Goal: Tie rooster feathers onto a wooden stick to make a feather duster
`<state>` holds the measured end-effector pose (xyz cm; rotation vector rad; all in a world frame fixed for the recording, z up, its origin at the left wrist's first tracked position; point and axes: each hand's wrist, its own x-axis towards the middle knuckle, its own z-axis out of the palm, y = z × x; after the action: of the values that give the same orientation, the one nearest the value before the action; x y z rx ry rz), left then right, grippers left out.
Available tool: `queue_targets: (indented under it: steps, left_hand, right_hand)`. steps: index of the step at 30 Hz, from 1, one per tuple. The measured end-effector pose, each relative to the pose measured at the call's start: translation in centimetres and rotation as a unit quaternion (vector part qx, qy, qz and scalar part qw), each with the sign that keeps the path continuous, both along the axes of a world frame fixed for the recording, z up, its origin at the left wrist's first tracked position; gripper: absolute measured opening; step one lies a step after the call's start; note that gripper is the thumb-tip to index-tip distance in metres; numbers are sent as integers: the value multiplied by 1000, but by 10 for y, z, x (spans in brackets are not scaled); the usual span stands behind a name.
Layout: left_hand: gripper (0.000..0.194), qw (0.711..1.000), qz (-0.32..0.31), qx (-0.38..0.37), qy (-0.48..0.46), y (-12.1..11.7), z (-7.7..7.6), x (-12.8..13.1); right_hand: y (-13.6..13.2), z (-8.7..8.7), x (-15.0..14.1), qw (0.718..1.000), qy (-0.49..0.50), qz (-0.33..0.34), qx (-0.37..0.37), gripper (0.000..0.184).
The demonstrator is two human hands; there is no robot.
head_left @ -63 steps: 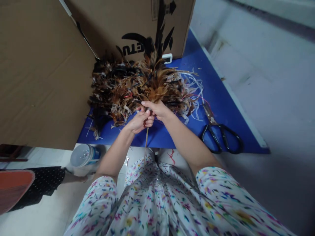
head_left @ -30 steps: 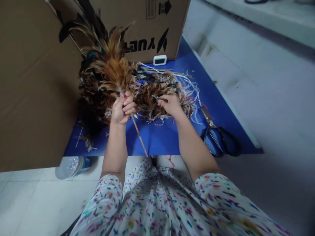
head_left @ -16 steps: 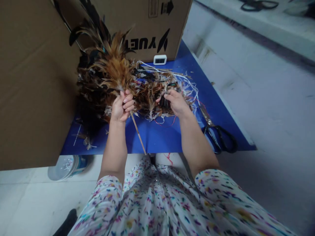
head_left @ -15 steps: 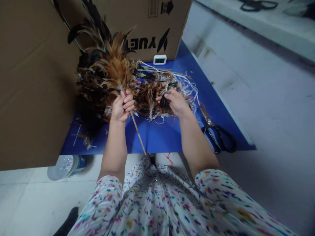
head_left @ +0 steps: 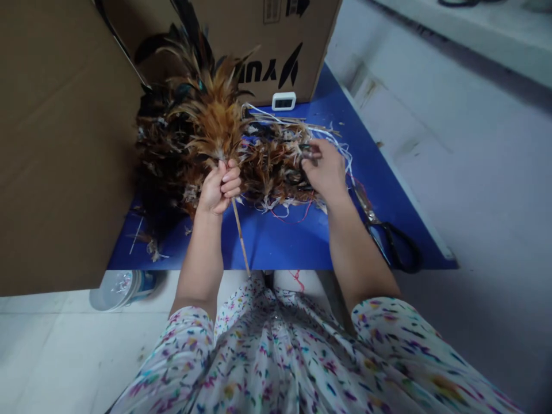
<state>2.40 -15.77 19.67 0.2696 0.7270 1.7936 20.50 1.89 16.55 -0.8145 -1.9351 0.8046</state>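
My left hand (head_left: 222,185) is closed around the thin wooden stick (head_left: 240,236) of a feather duster. Its brown and black plumes (head_left: 218,115) fan up and away from me above the fist, and the bare stick end points down towards my lap. Over the right part of a heap of loose feathers (head_left: 269,167), my right hand (head_left: 325,167) has its fingers curled together. Something dark and small shows at those fingertips, too unclear to name. Black feathers lie just below them.
Black-handled scissors (head_left: 394,244) lie at the blue table's (head_left: 280,244) right edge. White strings (head_left: 340,144) and a small white digital display (head_left: 283,102) are behind the heap. Cardboard boxes (head_left: 60,144) stand left and at the back. A bucket (head_left: 116,290) is on the floor.
My right hand has moved right and a little away from me, from the black feathers at the heap's middle right. My left hand keeps its grip, with the stick now more upright.
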Motion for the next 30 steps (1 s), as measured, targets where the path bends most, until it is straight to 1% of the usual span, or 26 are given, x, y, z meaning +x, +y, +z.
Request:
queue_targets:
  steps: [1,2,4,5,6,8,10,12,15,19,21,24,28,30]
  left_hand:
    - [27,1000,-4,-8,-3,1,-1,1]
    - [26,1000,-11,-16,-5,2,-2,3]
    - [26,999,-34,-29,-5,5,-4,6]
    - [26,998,-48,-35,-3,7,-6,7]
    - [26,997,-61,-39,1,8,-7,8]
    - [27,995,-86,-41,10,10,-10,9]
    - [27,994,-102,-40,20,12,-12,11]
    - [26,993,-109,-47,23,13,-14,12]
    - [24,991,-114,-68,13,15,-14,15]
    - [24,989,-125,-80,1,22,-12,19]
    - [25,988,-130,-78,5,26,-11,19]
    - [24,988,-134,-82,10,29,-9,17]
    - [24,984,-150,-92,13,29,-7,9]
    - [25,983,-159,-88,14,31,-7,5]
  right_hand:
    - [-4,3,1,999,-19,-9,43,26]
    - [-10,4,0,997,-34,-3,73,25]
    - [-25,5,-4,993,-68,45,89,22]
    - [-33,3,-7,990,-96,66,82,20]
    - [-41,0,-12,987,-132,65,65,21]
    - [-55,-9,-21,974,-220,35,31,33]
    - [-63,-17,-30,956,-294,20,17,40]
    - [-67,-23,-36,941,-337,30,19,37]
    - [-63,-27,-38,935,-351,41,-4,28]
    - [-46,-31,-31,951,-299,49,-53,18]
    - [-39,-34,-26,958,-280,40,-57,17]
    - [-37,-37,-22,958,-283,40,-18,18]
    - [-44,-38,-30,939,-332,41,76,23]
    - [-41,-40,-38,932,-347,27,101,25]
